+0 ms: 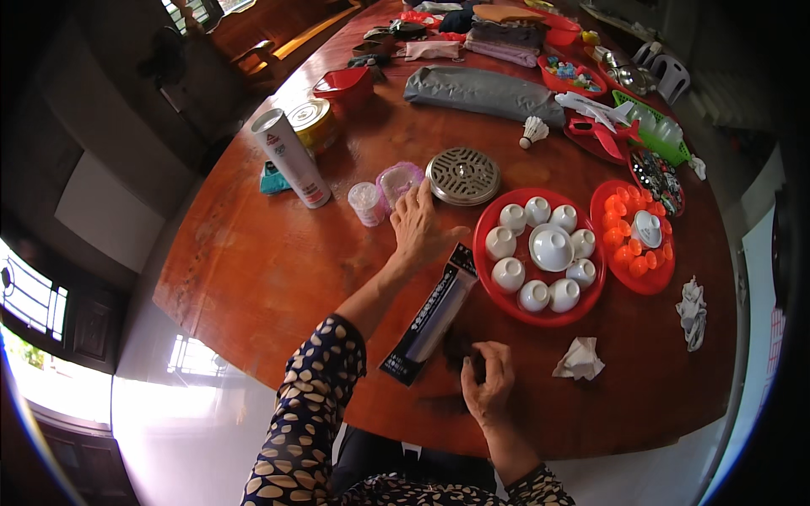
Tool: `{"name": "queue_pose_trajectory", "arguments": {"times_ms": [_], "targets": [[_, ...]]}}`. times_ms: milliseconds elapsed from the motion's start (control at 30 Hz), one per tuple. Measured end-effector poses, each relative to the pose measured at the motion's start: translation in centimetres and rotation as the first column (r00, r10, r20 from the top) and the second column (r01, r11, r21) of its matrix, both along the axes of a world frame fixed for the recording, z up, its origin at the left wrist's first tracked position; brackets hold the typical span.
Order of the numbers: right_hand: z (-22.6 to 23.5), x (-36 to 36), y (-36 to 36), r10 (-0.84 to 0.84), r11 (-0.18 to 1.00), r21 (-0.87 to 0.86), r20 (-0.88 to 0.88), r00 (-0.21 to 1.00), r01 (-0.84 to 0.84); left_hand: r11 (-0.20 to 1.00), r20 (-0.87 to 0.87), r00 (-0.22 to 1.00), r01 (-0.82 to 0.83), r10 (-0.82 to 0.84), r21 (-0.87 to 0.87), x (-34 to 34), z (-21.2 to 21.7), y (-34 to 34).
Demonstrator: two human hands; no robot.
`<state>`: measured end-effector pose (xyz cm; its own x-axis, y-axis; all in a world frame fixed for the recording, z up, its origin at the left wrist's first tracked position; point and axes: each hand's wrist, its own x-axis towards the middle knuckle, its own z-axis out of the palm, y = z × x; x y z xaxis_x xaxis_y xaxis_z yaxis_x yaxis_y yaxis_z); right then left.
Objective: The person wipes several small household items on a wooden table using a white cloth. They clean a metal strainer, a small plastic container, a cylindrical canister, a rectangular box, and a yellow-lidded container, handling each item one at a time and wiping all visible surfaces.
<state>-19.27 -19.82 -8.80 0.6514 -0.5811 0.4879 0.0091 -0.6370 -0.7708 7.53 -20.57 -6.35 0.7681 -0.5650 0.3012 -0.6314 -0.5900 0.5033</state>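
My left hand (419, 226) lies flat on the reddish wooden table (253, 270), fingers spread, just below a small pink-lidded tub (398, 181) and a round metal grille lid (462, 175). A long black and grey flat package (432, 314) lies diagonally between my hands, its upper end near my left thumb. My right hand (484, 381) is curled at the package's lower end, fingers closed around something small and dark that I cannot make out. A red tray (540, 318) of white cups, one large cup in the middle, sits to the right.
A white cylinder can (291, 158), a clear small cup (366, 203), a gold tin (312, 123), a grey folded bag (481, 93), a shuttlecock (532, 131), a red plate (654, 282) of orange pieces and crumpled tissues (580, 360) crowd the table. Its near edge curves just below my right hand.
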Motion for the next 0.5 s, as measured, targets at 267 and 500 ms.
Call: {"name": "queue_pose_trajectory", "arguments": {"times_ms": [267, 500], "targets": [[-0.1, 0.2, -0.5, -0.028, 0.999, -0.029, -0.042, 0.999, 0.027, 0.889, -0.157, 0.980, 0.176, -0.119, 0.424, 5.9, 3.0, -7.1], [-0.1, 0.5, -0.3, -0.035, 0.998, -0.060, -0.071, 0.997, 0.031, 0.826, -0.109, 0.968, 0.251, -0.227, 0.504, 8.0, 2.6, -8.7]]}}
